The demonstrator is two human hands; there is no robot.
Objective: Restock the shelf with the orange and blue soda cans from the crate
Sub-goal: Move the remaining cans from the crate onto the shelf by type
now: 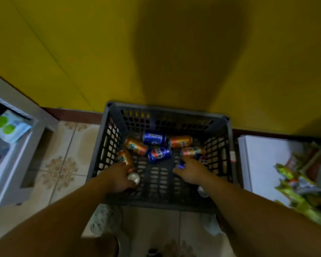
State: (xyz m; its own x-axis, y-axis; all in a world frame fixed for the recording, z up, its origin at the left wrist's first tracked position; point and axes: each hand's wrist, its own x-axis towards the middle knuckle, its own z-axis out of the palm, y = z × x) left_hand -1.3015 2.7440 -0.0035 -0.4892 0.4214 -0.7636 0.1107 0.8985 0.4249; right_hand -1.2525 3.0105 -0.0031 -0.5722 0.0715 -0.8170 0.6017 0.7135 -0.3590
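Grey plastic crate (230,145): at eight o'clock the left hand (119,178) grasps an orange soda can (134,178), at four the right hand (192,173) a blue Pepsi can (181,165). Lift both straight up, squeezing gently.

Both hands are inside the grey crate (163,109). The left hand (117,179) grips a silver-topped can (134,178), the right hand (191,172) holds a blue can (181,165), and loose cans (158,153) lie beyond.

Looking like a small shop: snack packets (302,190) sitting on a white shelf (258,160), soda cans (157,153) lying in a stock crate (165,109).
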